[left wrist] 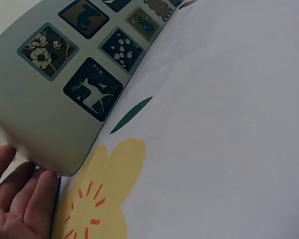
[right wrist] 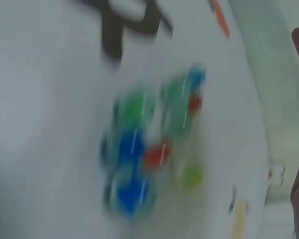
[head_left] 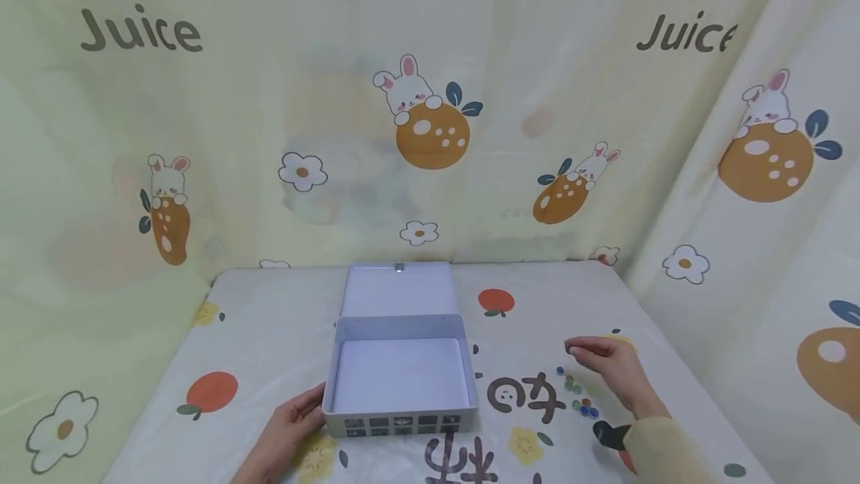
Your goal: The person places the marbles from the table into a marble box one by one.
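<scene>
A pale rectangular box (head_left: 402,426) stands on the table with its hinged lid (head_left: 399,290) laid back and its white inside in sight. At its near left corner is my left hand (head_left: 289,428), bent fingers holding the side; the left wrist view shows these fingers (left wrist: 40,199) against the corner, below printed picture squares. To the right, my right hand (head_left: 614,368) pinches a small dark marble (head_left: 568,347) above the table. Under and beside it lie several glass marbles (head_left: 576,405) in green, blue and red, blurred in the right wrist view.
A patterned cloth (head_left: 262,320) with printed fruit, flowers and dark lettering covers the table. Behind it and at both sides hangs a pale curtain (head_left: 235,95) with rabbit prints. The marbles lie loose near the table's right side.
</scene>
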`<action>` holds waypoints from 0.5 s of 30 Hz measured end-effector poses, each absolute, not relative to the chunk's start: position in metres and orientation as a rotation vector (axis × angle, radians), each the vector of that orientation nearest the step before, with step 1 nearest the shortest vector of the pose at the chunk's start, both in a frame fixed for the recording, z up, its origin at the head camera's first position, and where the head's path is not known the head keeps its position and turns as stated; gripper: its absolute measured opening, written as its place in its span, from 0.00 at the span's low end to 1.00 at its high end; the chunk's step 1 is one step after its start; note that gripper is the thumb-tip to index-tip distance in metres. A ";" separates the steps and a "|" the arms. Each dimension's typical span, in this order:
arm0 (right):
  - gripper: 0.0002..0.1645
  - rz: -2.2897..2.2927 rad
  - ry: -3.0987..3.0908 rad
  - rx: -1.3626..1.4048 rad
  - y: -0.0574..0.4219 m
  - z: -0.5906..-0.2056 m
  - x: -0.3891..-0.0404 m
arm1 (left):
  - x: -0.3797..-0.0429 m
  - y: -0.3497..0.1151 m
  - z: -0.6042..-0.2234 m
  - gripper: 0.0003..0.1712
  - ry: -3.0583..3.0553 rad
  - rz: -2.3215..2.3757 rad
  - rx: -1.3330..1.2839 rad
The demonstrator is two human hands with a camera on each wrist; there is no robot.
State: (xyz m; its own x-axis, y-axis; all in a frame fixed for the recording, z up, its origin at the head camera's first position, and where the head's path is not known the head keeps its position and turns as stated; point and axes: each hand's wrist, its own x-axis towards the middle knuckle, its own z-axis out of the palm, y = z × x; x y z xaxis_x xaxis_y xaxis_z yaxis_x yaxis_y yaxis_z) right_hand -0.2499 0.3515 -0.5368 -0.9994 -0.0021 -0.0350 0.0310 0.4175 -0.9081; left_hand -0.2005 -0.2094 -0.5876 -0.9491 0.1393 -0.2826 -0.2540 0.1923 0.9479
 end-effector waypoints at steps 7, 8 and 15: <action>0.19 -1.748 2.505 -0.092 0.258 -0.514 -0.276 | -0.199 -0.211 -0.585 0.36 2.149 1.823 -0.117; 0.18 -1.754 2.492 -0.127 0.244 -0.510 -0.279 | -0.199 -0.211 -0.585 0.36 2.151 1.828 -0.109; 0.14 -1.711 2.427 -0.270 0.164 -0.491 -0.293 | -0.200 -0.210 -0.587 0.38 2.157 1.834 -0.073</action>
